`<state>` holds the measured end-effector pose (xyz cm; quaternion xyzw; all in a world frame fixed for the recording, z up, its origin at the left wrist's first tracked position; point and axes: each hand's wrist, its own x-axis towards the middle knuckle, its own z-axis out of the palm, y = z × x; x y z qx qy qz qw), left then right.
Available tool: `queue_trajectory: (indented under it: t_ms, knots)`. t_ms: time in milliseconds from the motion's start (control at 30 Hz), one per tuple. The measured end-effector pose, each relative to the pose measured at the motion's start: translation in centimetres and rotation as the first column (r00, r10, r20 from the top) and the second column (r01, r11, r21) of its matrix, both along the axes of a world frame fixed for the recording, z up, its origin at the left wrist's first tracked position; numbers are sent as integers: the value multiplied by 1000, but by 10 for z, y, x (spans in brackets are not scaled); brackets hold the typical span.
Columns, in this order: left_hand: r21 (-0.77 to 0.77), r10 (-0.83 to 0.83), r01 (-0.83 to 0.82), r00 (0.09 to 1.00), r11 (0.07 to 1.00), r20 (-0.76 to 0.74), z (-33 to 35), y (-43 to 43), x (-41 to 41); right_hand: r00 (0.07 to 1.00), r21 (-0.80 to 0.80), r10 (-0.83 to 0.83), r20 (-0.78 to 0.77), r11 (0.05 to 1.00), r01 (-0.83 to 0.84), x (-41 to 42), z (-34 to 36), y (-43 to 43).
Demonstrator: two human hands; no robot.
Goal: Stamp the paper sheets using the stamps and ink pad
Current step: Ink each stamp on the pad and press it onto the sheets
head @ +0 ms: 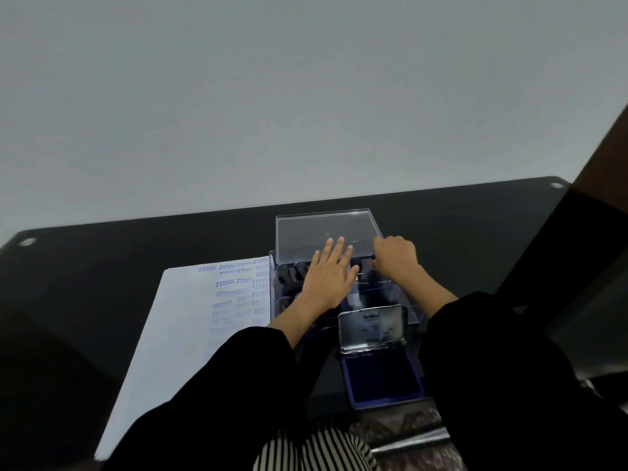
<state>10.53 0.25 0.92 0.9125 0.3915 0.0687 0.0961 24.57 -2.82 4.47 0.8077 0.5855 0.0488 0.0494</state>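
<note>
The left grip [328, 277] lay flat, fingers spread, over the clear stamp box [409, 309], with dark stamps [289, 273] just left of it. The right grip [396, 260] beside it was curled at the raised lid [323, 229]; whether it pinched anything could not be told. The open ink pad [382, 380] sat behind both grips, and the paper sheet [190, 331] lay to their left.

"Artline" on lid [372, 331]; "FRAGILE" on paper [176, 328]

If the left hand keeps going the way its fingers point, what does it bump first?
Probably the clear lid standing open at the back of the stamp box. The left hand has straight fingers whose tips overlap the lid in the picture, though depth is hard to judge.
</note>
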Motion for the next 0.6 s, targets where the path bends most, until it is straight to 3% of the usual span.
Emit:
queue_trajectory:
  t_ms: [433, 600]
  knots:
    - [-2, 0, 0, 1000, 1000, -16, 1, -2, 0, 999, 28, -43, 26, 999, 43, -2, 1, 2]
    - [2, -1, 1, 1000, 1000, -12, 0, -2, 0, 999, 114, -17, -46, 993, 22, -4, -2, 2]
